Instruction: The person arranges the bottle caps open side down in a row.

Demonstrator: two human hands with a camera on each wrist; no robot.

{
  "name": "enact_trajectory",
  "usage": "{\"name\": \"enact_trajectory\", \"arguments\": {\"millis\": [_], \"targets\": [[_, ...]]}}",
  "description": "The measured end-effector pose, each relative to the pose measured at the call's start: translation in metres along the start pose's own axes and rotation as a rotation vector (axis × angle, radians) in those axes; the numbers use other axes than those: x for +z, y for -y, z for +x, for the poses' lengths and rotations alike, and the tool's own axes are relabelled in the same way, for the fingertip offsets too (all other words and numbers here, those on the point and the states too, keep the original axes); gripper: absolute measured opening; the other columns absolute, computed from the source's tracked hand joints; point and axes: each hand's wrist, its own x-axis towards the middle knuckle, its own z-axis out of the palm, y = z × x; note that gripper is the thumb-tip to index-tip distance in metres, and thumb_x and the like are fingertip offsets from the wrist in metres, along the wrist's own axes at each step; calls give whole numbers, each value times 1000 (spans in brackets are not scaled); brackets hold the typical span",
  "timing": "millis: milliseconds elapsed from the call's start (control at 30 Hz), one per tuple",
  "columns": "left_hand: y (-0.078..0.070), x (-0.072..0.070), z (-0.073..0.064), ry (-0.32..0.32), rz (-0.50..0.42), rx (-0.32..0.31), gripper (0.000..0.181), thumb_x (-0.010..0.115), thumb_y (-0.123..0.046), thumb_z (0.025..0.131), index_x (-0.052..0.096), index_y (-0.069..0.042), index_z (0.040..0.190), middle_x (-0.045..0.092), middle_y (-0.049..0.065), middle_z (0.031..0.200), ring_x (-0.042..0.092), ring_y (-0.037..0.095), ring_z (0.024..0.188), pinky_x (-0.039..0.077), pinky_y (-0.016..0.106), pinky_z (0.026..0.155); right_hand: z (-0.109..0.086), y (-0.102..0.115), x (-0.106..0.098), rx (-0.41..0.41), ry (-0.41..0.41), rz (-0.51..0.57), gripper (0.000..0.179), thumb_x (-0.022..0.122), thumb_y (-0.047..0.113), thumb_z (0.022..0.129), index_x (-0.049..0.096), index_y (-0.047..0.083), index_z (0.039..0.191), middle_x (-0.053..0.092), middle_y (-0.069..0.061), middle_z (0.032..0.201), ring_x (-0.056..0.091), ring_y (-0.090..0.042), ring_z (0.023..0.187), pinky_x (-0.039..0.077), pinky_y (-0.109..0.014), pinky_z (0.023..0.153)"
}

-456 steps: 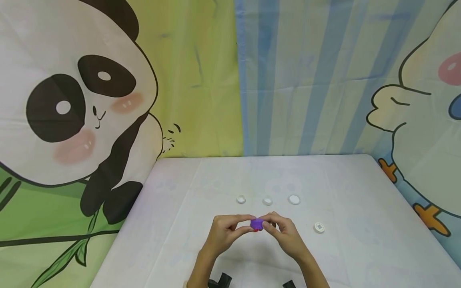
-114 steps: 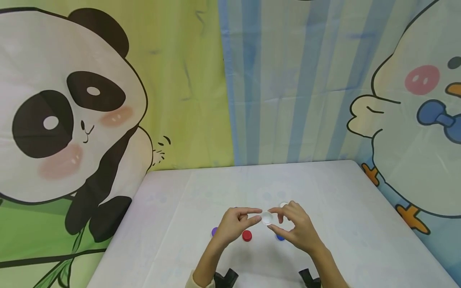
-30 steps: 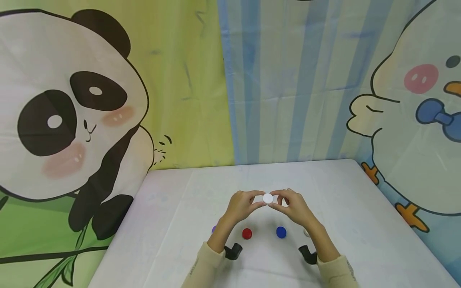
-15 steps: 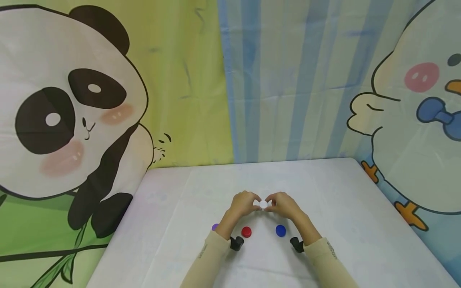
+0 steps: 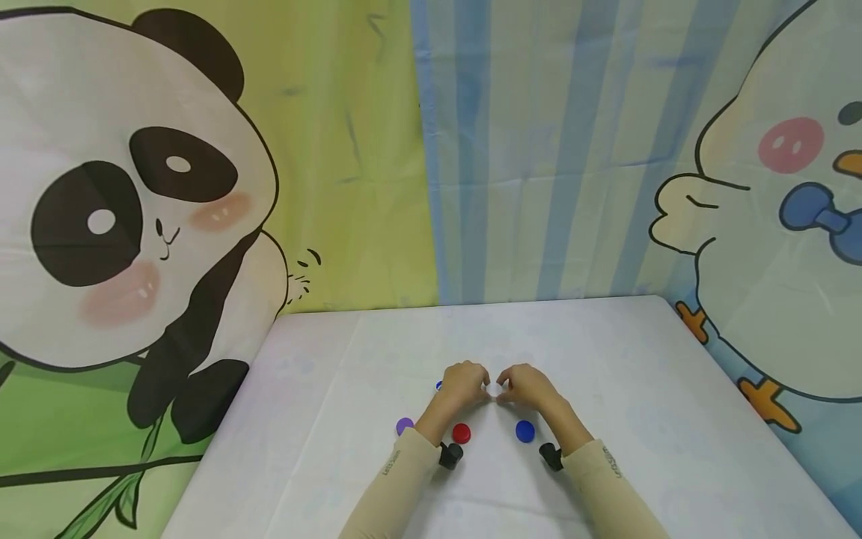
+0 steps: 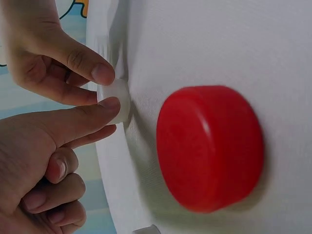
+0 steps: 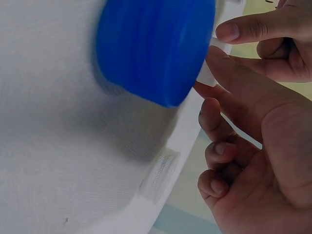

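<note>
A white bottle cap (image 6: 121,97) stands on the table between both hands. My left hand (image 5: 465,383) pinches it from the left between thumb and forefinger, the other fingers curled in. My right hand (image 5: 528,387) grips it the same way from the right. From the head view the cap is nearly hidden by the fingertips. Closer to me lie a red bottle cap (image 5: 461,433), near the left wrist, and a blue bottle cap (image 5: 525,431), near the right one. A purple cap (image 5: 405,426) lies left of the red one, partly behind the left forearm.
A small blue-and-white thing (image 5: 439,385) peeks out left of the left hand. A white ribbed cap (image 7: 161,174) lies beyond the blue cap in the right wrist view. The white table (image 5: 337,479) ends at a printed curtain (image 5: 512,150).
Over the last second both hands have lowered the white cap from in the air to the table. Much earlier they held the purple cap; now purple, red and blue caps lie in a row.
</note>
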Motion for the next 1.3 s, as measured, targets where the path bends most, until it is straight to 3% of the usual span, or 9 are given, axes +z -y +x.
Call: {"name": "enact_trajectory", "arguments": {"millis": [233, 400, 633, 833, 1067, 1300], "targets": [[-3, -2, -1, -6, 4, -24, 23, 76, -32, 68, 72, -23, 89, 68, -2, 84, 61, 18, 75, 45, 30, 58, -3, -5, -2, -17, -6, 19, 30, 77, 14, 68, 68, 7, 96, 53, 4, 66, 45, -11, 59, 40, -26, 57], [-10, -11, 2, -20, -9, -53, 24, 75, -25, 70, 71, -24, 94, 67, -3, 89, 60, 17, 79, 45, 30, 58, -14, -20, -21, -16, -63, 84, 29, 73, 4, 69, 67, 4, 98, 50, 1, 63, 43, -13, 56, 38, -26, 51], [-31, -19, 17, -66, -115, -36, 28, 70, -34, 75, 68, -25, 102, 66, -7, 84, 58, 15, 82, 45, 27, 61, -27, -50, -46, 7, -118, 146, 28, 70, 10, 75, 65, 4, 102, 53, -3, 69, 45, -15, 61, 38, -28, 56], [-45, -2, 34, -56, -212, -93, 36, 72, -43, 70, 67, -29, 104, 65, -6, 104, 60, 17, 86, 45, 26, 60, -30, -79, -41, 26, -140, 212, 30, 70, 17, 76, 64, 8, 104, 54, -3, 74, 44, -16, 65, 36, -29, 57], [-47, 16, 47, -36, -173, -152, 43, 75, -47, 64, 68, -30, 103, 66, -9, 100, 61, 15, 86, 44, 25, 62, -24, -101, -29, 124, -88, 333, 36, 73, 22, 74, 64, 10, 107, 55, -6, 78, 46, -17, 67, 38, -28, 58], [-53, 20, 51, -13, -110, -137, 43, 76, -47, 62, 69, -29, 100, 67, -9, 97, 60, 14, 84, 44, 26, 61, -17, -106, -18, 98, -88, 364, 35, 74, 19, 73, 65, 10, 105, 55, -4, 75, 46, -16, 66, 37, -27, 58]]}}
